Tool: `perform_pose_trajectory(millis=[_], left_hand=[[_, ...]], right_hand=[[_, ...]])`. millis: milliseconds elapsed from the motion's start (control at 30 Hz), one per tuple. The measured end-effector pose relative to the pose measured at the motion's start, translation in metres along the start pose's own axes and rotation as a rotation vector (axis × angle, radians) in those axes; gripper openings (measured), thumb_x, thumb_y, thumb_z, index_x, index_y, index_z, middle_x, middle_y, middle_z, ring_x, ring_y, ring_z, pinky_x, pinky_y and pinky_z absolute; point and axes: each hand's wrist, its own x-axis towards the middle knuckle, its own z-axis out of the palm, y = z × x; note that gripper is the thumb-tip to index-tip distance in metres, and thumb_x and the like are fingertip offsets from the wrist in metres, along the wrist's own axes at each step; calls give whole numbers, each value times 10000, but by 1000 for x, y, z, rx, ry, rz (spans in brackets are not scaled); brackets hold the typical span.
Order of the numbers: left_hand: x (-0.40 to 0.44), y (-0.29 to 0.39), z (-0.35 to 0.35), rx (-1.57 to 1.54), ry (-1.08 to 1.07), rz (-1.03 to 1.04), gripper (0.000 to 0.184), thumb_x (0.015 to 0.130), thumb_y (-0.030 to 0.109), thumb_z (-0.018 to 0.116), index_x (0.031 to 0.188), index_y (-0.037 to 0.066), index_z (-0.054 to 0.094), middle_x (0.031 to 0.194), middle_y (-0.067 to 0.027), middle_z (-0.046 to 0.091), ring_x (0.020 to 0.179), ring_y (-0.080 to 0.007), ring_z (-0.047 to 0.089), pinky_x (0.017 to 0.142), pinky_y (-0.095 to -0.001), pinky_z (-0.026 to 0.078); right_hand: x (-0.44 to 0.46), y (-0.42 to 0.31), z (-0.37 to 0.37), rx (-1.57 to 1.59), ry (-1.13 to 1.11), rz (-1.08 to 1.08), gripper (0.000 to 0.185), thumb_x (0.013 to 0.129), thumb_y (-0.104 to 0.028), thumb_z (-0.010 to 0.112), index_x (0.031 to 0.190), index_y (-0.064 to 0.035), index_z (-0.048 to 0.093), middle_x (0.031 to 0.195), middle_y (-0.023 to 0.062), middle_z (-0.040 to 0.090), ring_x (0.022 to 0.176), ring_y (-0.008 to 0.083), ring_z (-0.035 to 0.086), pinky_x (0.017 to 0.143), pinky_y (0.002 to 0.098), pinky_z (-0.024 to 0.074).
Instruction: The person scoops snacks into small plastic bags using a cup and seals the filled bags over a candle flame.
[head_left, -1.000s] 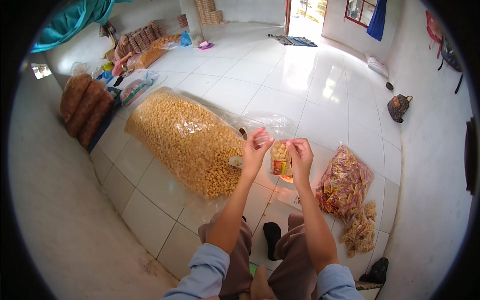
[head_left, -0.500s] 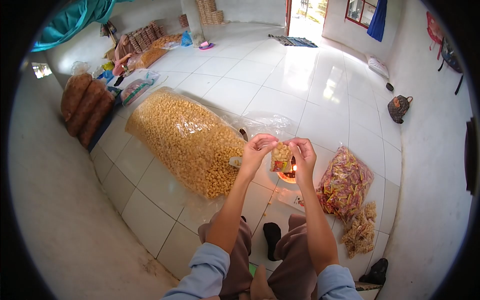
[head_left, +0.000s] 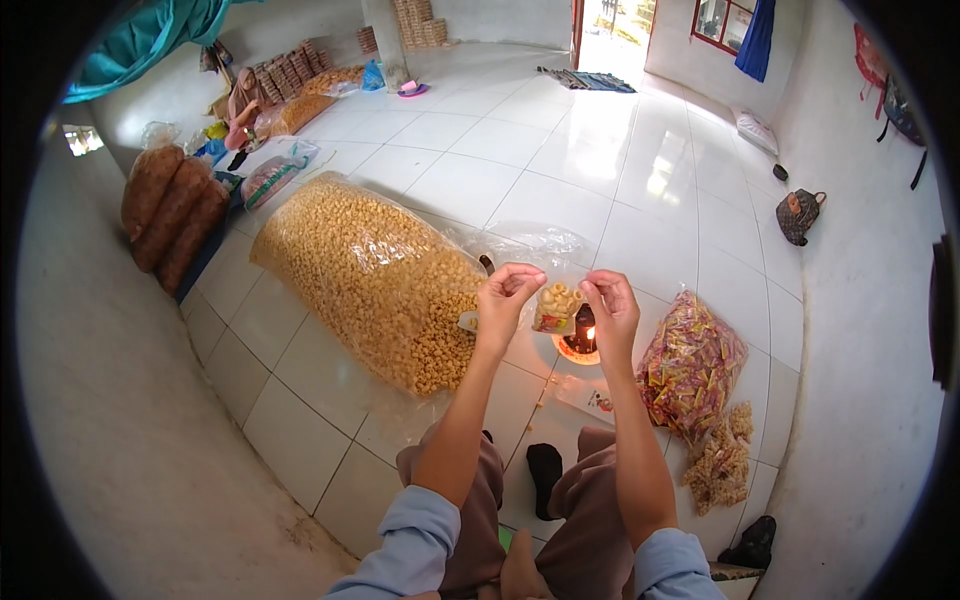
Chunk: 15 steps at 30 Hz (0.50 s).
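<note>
A small clear plastic bag of snack puffs (head_left: pixel 556 307), with a red and yellow label low inside, hangs between my hands. My left hand (head_left: pixel 508 300) pinches its upper left corner, and my right hand (head_left: pixel 611 300) pinches the upper right corner. Just below and behind it, a small flame burns beside a dark holder (head_left: pixel 584 325) on an orange-rimmed plate (head_left: pixel 578 355). Left of my left hand lies a big clear sack of snack puffs (head_left: pixel 365 270), its mouth towards me. A white scoop (head_left: pixel 468 320) rests at that mouth, partly hidden by my hand.
To the right stand a bag of red and yellow packets (head_left: pixel 690 365) and filled small snack bags (head_left: pixel 722 465). A flat plastic packet (head_left: pixel 582 395) lies before the plate. Tall brown sacks (head_left: pixel 175 215) lean at left. Far back, another person (head_left: pixel 245 108) sits by stacked packs.
My hands have moved slightly apart, drawing the top of the snack bag wide. The bag has risen and tilted a little, uncovering more of the flame and plate.
</note>
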Motion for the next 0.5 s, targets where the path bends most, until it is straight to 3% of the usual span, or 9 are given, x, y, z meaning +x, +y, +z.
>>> perform_pose_trajectory(millis=[67,300,367,500], left_hand=[[0,1,-1,19,4,7,73,767,40,630,832,28,599,785,-19,620,738,-64,574,658,-179,447],[0,8,-2,53,25,-30,88,761,41,642,836,15,604,777,-25,616,714,-63,565,674,-184,449],[1,7,-2,117,-14,8,78,764,54,642,798,52,573,722,21,588,646,-17,507,531,-154,366],[2,4,-7,94,-4,34,123,764,34,635,791,66,520,701,17,570,626,-18,488,531,-162,367]], right_hand=[[0,-1,-1,-16,-2,4,87,796,-6,584,870,14,545,840,42,565,787,101,526,724,224,427],[2,-4,-2,-8,3,56,64,795,7,579,849,23,547,820,37,563,762,93,529,701,218,429],[3,-3,-1,15,22,5,49,798,13,569,840,23,547,821,35,563,755,91,530,688,215,427],[2,3,-8,-89,-58,-38,38,804,22,543,816,14,578,830,35,570,747,92,539,647,211,427]])
